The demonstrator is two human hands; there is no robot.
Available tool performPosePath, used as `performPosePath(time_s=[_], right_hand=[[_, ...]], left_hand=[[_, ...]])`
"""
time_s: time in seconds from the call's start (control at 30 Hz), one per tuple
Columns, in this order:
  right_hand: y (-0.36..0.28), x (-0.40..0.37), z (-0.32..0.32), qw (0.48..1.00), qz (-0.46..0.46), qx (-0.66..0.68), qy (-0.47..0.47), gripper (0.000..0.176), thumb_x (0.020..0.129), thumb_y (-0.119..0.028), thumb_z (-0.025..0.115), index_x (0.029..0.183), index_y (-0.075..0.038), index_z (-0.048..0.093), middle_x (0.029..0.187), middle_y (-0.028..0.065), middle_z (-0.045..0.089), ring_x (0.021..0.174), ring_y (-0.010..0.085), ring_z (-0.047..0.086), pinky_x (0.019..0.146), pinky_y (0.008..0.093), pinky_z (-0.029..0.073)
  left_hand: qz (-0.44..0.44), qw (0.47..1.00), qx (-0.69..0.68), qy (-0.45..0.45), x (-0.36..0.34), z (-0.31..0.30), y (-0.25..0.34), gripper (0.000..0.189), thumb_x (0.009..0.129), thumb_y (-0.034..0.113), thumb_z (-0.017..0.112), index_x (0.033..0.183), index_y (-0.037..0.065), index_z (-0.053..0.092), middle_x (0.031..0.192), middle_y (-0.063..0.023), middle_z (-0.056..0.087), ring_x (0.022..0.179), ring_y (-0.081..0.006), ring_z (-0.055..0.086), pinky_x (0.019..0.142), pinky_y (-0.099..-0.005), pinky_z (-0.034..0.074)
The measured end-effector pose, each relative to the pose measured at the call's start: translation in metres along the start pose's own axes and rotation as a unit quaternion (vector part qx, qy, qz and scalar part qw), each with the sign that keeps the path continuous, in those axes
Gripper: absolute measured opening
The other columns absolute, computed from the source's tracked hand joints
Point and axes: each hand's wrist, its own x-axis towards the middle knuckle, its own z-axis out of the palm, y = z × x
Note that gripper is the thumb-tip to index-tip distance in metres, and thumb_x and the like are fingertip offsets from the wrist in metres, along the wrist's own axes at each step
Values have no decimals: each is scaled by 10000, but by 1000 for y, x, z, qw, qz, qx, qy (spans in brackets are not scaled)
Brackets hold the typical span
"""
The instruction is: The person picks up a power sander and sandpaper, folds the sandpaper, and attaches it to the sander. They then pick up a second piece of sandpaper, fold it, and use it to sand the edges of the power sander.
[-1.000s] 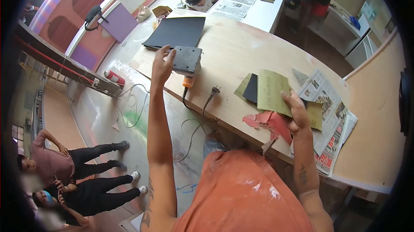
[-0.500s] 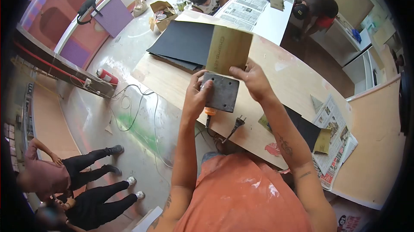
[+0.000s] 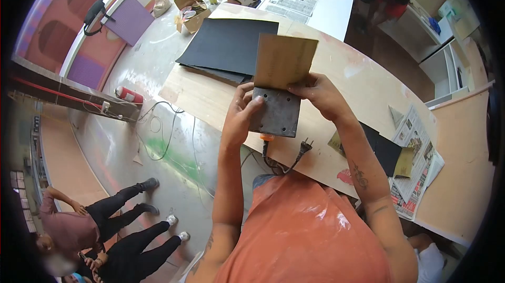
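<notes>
Sander and sheet held edge to edge. The sander [image 3: 275,117] is above the near part of the desk [image 3: 357,83], turned so that its flat, holed pad faces up; the left grip [image 3: 239,117] is clamped on its left side, thumb laid over the pad's face, probably to steady it while leaving most of that face exposed. The right grip [image 3: 322,94] is closed on the lower right corner of the brown sheet [image 3: 286,59], which stands tilted up beyond the pad, its lower edge at the pad's far edge; this hold appears to bring the two edges into line.

The plug [image 3: 303,148] lies below the sander, its pins bare, so the tool is presumably without power. Larger black sheets [image 3: 229,41] lie behind the sheet, away from both hands; cut pieces [image 3: 382,149] and newspaper [image 3: 415,136] lie to the right, past the right forearm.

Compared with one second ago, the sheet is no longer over the cut pieces, well apart from the sander, but meets it in front of the body. Compared with half a second ago, the pairing is much the same; the sheet's lettering, then legible, is now faint.
</notes>
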Motion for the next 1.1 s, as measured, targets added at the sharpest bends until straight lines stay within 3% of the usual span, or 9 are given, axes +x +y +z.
performPosePath(time_s=[0.07, 0.1, 0.17, 0.2, 0.5, 0.73, 1.0, 1.1], right_hand=[[-6, 0, 2, 992, 73, -106, -5, 331, 875, -210, 705, 1058, 66, 688, 912, 105, 700, 800, 151, 604, 754, 290, 496], [-3, 1, 2, 992, 74, -105, -2, 331, 875, -210, 705, 1058, 66, 688, 912, 105, 700, 800, 151, 604, 754, 290, 496], [6, 2, 3, 997, 48, -56, -20, 348, 899, -267, 685, 1018, 59, 703, 849, 89, 695, 674, 124, 551, 609, 274, 473], [8, 2, 4, 998, 44, -48, -22, 367, 928, -285, 648, 1036, 62, 695, 846, 97, 692, 675, 136, 582, 597, 264, 492], [10, 8, 3, 996, 48, -8, -80, 373, 988, -289, 561, 1057, 57, 682, 901, 114, 695, 794, 191, 653, 779, 327, 538], [11, 6, 2, 996, 38, 0, -84, 363, 982, -298, 573, 1027, 47, 676, 902, 88, 677, 809, 173, 641, 785, 323, 536], [14, -7, 7, 999, 37, 28, -13, 229, 982, -189, 570, 926, 19, 648, 880, 47, 644, 837, 132, 626, 816, 299, 534], [17, -9, 3, 998, 37, 47, -16, 248, 975, -157, 565, 993, 75, 650, 959, 98, 654, 876, 188, 658, 859, 312, 543]], left_hand=[[-3, 1000, 1, 6, 3, -3, 1, 337, 972, 204, 577, 1258, 39, 508, 1099, -85, 598, 1020, -134, 555, 914, -280, 448], [-5, 1000, 2, 4, 6, -7, 0, 337, 972, 204, 577, 1258, 39, 508, 1099, -85, 598, 1020, -134, 555, 914, -280, 448], [7, 1000, 3, 20, 13, -18, -4, 270, 997, 242, 542, 1183, 46, 548, 1045, -44, 611, 1002, -106, 563, 865, -261, 462], [-9, 999, 20, 32, 13, -19, -1, 232, 1013, 268, 516, 1108, 64, 571, 982, -7, 620, 947, -80, 576, 816, -255, 475], [-25, 997, 68, -10, 19, -36, 9, 196, 1027, 262, 493, 1055, 78, 553, 927, 3, 614, 858, -67, 594, 732, -243, 496], [-3, 988, 156, -14, 15, -39, 8, 209, 1066, 228, 409, 1079, 58, 531, 936, 15, 561, 831, -43, 540, 728, -225, 498], [28, 985, 163, -45, 18, -45, 2, 223, 1061, 217, 422, 1123, 44, 549, 939, 17, 548, 841, -40, 513, 736, -222, 482], [28, 987, 144, -58, 20, -44, 5, 213, 1057, 197, 431, 1112, 41, 565, 942, 17, 551, 835, -41, 505, 734, -220, 475]])
